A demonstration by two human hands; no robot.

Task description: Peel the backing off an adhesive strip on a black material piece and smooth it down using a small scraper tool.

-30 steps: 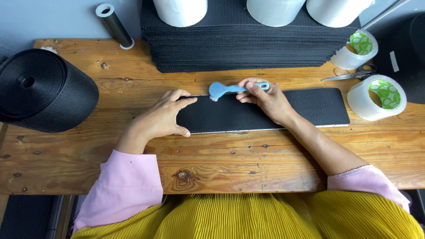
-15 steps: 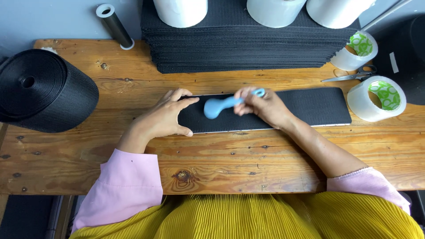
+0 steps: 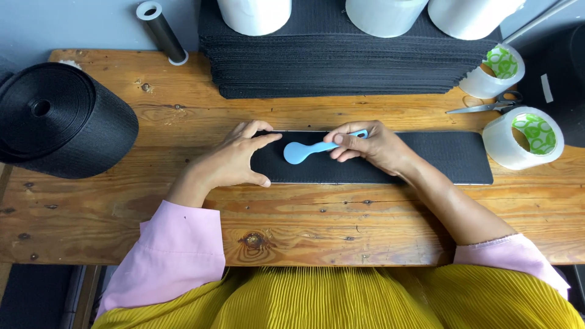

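A long black fabric strip [image 3: 451, 159] lies flat across the wooden table [image 3: 183, 219]. My left hand [image 3: 234, 159] rests on its left end, fingers spread, pinning it down. My right hand [image 3: 375, 146] grips the handle of a light blue spoon-shaped tool [image 3: 300, 152]. The tool's round head presses on the strip just right of my left fingertips.
A big roll of black webbing [image 3: 61, 119] sits at the left. A tall stack of black sheets [image 3: 341, 58] lies at the back with white rolls on it. Two tape rolls [image 3: 524, 137] and scissors [image 3: 487, 106] are at the right. A thin dark tube [image 3: 161, 30] stands at the back left.
The blue tool's head has moved from the strip's top edge down onto its middle. My left hand has stayed on the strip's left end.
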